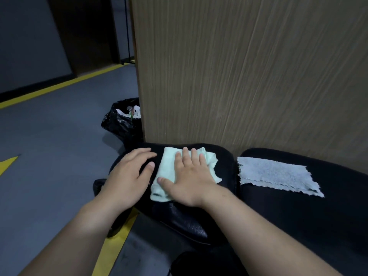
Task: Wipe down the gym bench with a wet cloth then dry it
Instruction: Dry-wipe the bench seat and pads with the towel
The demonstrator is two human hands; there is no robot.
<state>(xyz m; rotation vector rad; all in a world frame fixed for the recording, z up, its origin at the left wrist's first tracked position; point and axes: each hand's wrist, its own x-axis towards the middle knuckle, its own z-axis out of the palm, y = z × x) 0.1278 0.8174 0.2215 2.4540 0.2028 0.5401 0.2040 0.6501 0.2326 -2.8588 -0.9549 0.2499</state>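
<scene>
Under the right hand (pixel 189 176), which lies flat with fingers straight and slightly spread, sits the folded pale green cloth (pixel 164 168), pressed onto the short black pad (pixel 226 162) of the gym bench. Just left of that hand, the left hand (pixel 130 173) rests palm-down on the same pad, fingers relaxed and holding nothing, its thumb tip close to the cloth's edge. Neither hand curls around anything.

To the right of the pressing hand, past a narrow gap between the pads, a ragged-edged light blue cloth (pixel 276 176) lies spread flat on the long black pad (pixel 298 222), well apart from both hands. Directly beyond the fingertips a tall wood-grain panel (pixel 239 76) rises against the far edge of the bench, closing off that side. Beyond the left hand, at the panel's corner, a black rubbish bag (pixel 119 124) stands open with pale scraps showing inside.

Both pads are dark, glossy and creased. Left of the hands stretches a grey floor (pixel 49 140) marked with yellow lines (pixel 59 85), and a dim wall (pixel 25 36) stands at its far end.
</scene>
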